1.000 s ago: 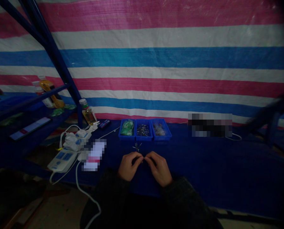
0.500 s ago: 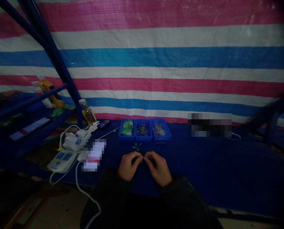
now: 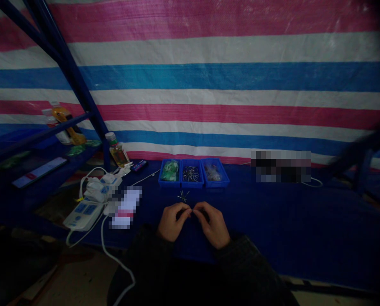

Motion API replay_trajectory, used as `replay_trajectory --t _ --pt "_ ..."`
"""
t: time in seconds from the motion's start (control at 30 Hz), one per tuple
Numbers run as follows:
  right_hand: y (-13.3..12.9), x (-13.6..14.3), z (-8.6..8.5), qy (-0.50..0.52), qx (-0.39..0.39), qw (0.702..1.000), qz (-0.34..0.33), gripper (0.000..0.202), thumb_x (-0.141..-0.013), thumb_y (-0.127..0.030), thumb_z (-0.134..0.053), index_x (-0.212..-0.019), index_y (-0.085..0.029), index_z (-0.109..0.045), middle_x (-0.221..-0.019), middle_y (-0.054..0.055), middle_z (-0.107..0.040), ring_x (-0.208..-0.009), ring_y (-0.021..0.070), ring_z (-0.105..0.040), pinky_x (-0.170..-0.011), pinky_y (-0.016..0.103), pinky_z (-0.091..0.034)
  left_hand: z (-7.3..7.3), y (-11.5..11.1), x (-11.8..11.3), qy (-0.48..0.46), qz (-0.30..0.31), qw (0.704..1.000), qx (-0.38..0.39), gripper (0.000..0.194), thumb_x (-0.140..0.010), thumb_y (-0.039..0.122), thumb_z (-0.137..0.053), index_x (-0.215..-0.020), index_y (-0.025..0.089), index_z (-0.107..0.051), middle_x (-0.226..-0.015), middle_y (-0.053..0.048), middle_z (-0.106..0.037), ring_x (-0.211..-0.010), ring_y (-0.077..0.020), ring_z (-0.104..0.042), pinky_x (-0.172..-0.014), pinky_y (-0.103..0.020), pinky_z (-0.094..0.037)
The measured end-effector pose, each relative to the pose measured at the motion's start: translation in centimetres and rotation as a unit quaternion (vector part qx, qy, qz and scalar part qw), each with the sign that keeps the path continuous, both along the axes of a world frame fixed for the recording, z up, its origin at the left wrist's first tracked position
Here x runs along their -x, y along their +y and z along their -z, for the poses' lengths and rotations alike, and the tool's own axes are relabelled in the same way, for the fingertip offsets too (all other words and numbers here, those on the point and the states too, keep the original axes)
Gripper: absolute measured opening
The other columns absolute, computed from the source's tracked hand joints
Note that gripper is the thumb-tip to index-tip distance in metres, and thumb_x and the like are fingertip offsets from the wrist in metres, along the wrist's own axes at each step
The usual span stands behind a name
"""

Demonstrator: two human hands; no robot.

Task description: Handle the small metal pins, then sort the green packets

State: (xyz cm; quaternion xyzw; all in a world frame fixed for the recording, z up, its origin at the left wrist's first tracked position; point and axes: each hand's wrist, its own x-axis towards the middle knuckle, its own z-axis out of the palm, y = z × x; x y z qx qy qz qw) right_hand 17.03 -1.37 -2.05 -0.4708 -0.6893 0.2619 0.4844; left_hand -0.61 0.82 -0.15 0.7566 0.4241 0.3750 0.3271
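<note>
My left hand (image 3: 173,221) and my right hand (image 3: 212,223) meet fingertip to fingertip above the blue table (image 3: 272,225). Thumb and forefinger are pinched together on each; whatever lies between them is too small and hidden to name. Just beyond the fingertips lies a little pile of thin metal pins (image 3: 184,196). Three blue bins stand side by side behind it. The left bin (image 3: 170,184) has green packets (image 3: 170,171), the middle bin (image 3: 192,185) holds loose metal pins (image 3: 190,173), and the right bin (image 3: 215,184) contains clear plastic bags (image 3: 212,172).
To the left are a lit phone (image 3: 126,208), a white power strip (image 3: 84,214) with cables, and a drink bottle (image 3: 117,149). A blue metal frame (image 3: 78,80) rises there. A blurred-out dark object (image 3: 281,166) sits at the back right. Striped sheeting (image 3: 209,76) hangs behind.
The thin metal piece that showed between my fingertips is now hidden, and my hands have barely moved. At the far left, another person's hand has gone out of view.
</note>
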Motion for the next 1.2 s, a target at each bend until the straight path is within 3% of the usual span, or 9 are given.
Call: replay_trajectory --t 0.47,0.7,1.2 --pt "-0.17 -0.1 -0.43 -0.014 0.013 1.0 0.007 0.019 -0.101 -0.028 -0.054 -0.086 -0.022 -0.063 -0.077 0.0 -0.067 -0.07 0.0165 -0.063 -0.068 0.027 -0.045 -0.03 -0.03 0.06 -0.003 0.001 1.0 0.003 0.023 -0.099 0.029 -0.055 -0.084 0.019 -0.069 -0.08 -0.003 -0.073 -0.079 -0.0177 -0.069 -0.075 -0.026 -0.049" --pt "-0.41 0.04 -0.43 0.012 0.012 1.0 -0.013 0.014 -0.098 -0.03 -0.056 -0.108 -0.023 -0.061 -0.086 0.003 -0.072 -0.076 0.0189 -0.068 -0.07 0.028 -0.05 -0.22 -0.02 0.0 -0.015 0.002 1.0 0.006 0.02 -0.098 0.026 -0.057 -0.085 0.019 -0.07 -0.08 -0.003 -0.074 -0.079 -0.0185 -0.07 -0.076 -0.026 -0.051" --pt "-0.16 0.06 -0.13 -0.001 0.003 1.0 -0.017 0.013 -0.101 -0.027 -0.051 -0.095 -0.023 -0.061 -0.083 0.002 -0.07 -0.077 0.0184 -0.068 -0.074 0.028 -0.05 -0.14 -0.05 -0.05 -0.01 0.0 1.0 0.005 0.022 -0.099 0.026 -0.056 -0.084 0.018 -0.069 -0.079 -0.003 -0.073 -0.079 -0.0179 -0.069 -0.076 -0.025 -0.049"
